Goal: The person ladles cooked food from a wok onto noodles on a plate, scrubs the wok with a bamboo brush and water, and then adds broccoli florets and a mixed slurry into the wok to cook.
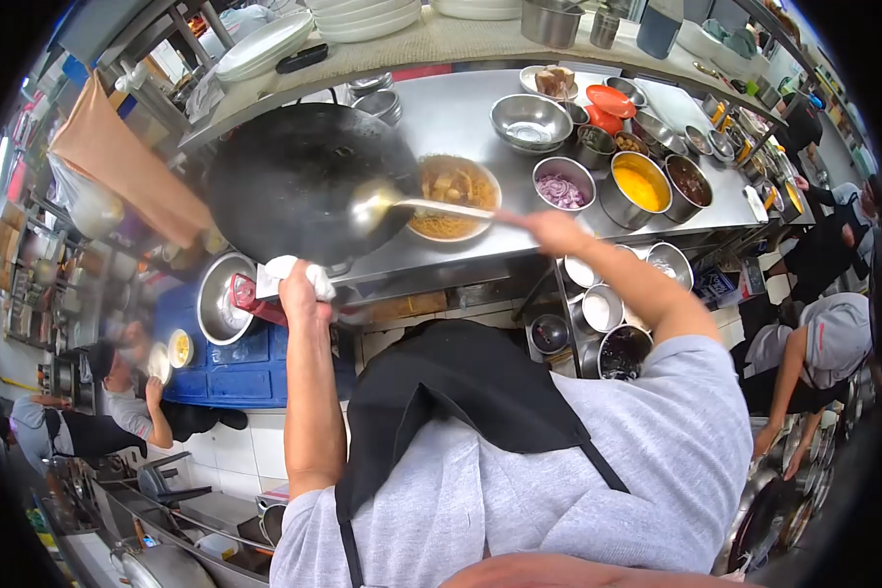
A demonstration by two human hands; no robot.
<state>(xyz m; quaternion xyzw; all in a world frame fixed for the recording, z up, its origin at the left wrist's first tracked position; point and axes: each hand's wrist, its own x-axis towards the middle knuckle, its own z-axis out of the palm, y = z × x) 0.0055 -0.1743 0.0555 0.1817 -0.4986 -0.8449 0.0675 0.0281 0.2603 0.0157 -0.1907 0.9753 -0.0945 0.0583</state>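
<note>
A large black wok is tilted over the edge of the steel counter. My left hand is closed round a white cloth at the wok's near side. In my right hand is the reddish handle of a long metal ladle. The ladle's bowl, blurred by motion, is at the wok's right side, beside a round plate of noodles with pieces on top. Little shows inside the wok apart from dark residue.
Bowls of chopped red onion, yellow liquid and dark sauce stand on the counter at right. A steel bowl sits left on a blue surface. Plates line the upper shelf. Co-workers are at both sides.
</note>
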